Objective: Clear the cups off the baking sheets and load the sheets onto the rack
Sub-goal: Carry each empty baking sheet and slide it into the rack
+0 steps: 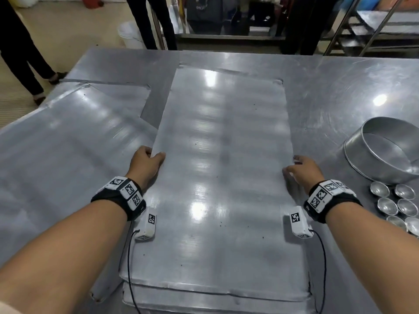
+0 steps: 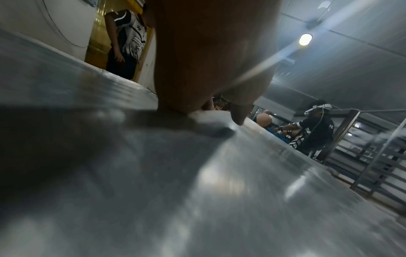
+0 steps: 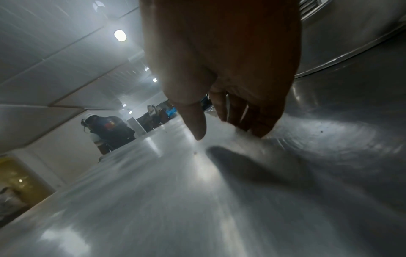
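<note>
While flat and brushed, the sheet [image 1: 223, 155] seems gripped by both hands.

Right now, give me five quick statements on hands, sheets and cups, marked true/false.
1. The left hand grips the left edge of the top baking sheet. True.
2. Small metal cups still sit on the top baking sheet. False: its surface is bare; the cups stand on the table at the right.
3. The right hand holds a cup. False: it is at the sheet's right edge, fingers spread.
4. A round metal pan stands beyond the cups. True.
5. Only one sheet is on the table. False: another baking sheet lies to the left.
</note>
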`<move>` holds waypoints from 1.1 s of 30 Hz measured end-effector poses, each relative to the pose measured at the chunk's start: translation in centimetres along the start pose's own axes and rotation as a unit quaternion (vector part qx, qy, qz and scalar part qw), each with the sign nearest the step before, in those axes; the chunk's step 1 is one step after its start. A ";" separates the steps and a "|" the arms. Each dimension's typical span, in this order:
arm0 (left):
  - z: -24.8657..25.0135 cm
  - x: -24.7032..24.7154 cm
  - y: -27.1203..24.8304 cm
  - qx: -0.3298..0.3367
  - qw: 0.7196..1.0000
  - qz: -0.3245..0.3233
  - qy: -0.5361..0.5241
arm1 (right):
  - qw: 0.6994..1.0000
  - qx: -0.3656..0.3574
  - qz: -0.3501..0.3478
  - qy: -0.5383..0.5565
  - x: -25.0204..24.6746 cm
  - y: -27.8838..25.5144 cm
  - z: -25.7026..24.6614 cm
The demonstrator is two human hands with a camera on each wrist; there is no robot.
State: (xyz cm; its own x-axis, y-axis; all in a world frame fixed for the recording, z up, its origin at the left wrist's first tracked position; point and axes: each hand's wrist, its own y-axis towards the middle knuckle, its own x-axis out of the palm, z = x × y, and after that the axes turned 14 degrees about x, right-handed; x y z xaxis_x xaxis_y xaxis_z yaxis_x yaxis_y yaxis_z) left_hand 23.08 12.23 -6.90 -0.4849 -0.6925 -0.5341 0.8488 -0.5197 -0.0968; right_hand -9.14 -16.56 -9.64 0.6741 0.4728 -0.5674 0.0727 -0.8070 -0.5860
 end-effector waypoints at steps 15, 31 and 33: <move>-3.7 -3.0 -7.1 -0.019 0.982 -0.155 0.108 | 0.991 0.011 0.066 -0.113 0.0 -4.0 7.6; -6.0 -1.1 -12.6 0.048 0.946 -0.292 0.133 | 0.981 0.047 0.118 -0.147 -3.1 -15.1 20.1; -5.2 -0.4 -13.5 0.075 0.936 -0.301 0.165 | 0.982 0.023 0.121 -0.146 -3.5 -16.4 21.7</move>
State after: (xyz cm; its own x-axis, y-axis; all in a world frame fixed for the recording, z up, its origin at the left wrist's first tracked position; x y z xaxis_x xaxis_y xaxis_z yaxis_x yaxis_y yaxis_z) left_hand 12.92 22.12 -9.69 -0.7530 -0.0719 -0.6541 0.3915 -0.8479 -0.3575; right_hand -28.63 2.69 -10.62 0.4276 0.3556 -0.8311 -0.1024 -0.8944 -0.4354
